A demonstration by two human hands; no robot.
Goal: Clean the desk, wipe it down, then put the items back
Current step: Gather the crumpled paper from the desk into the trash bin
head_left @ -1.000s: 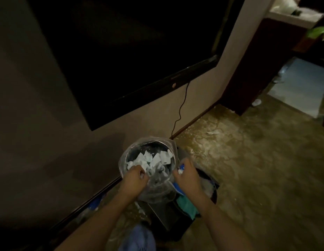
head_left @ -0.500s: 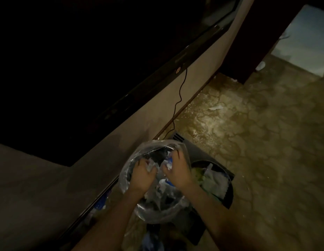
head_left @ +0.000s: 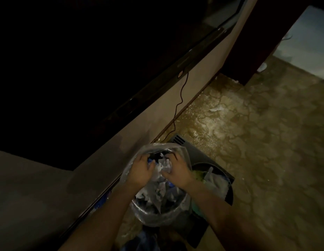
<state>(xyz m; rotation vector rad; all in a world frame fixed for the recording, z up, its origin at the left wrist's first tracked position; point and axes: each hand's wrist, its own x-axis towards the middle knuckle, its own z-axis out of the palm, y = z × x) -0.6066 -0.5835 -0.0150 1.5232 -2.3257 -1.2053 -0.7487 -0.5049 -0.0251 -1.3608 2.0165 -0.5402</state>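
A round bin lined with a clear plastic bag [head_left: 163, 212] stands on the floor below me, packed with crumpled white paper scraps [head_left: 162, 166]. My left hand [head_left: 142, 171] reaches into the bag's mouth from the left, fingers curled down into the scraps. My right hand [head_left: 177, 171] comes in from the right, fingers spread and curled over the paper and the bag's far rim. Both hands press close together over the rubbish. The light is dim, so the exact grip is hard to see.
A dark square bin [head_left: 215, 180] with more waste stands just right of the bag. A large black TV [head_left: 103, 60] hangs on the wall, with a cable [head_left: 179, 104] running down to the patterned floor [head_left: 257, 151]. A dark cabinet [head_left: 266, 42] stands far right.
My hands have moved from the bag's near rim forward into its mouth and closer together over the paper. The view has tipped lower and closer to the bin.
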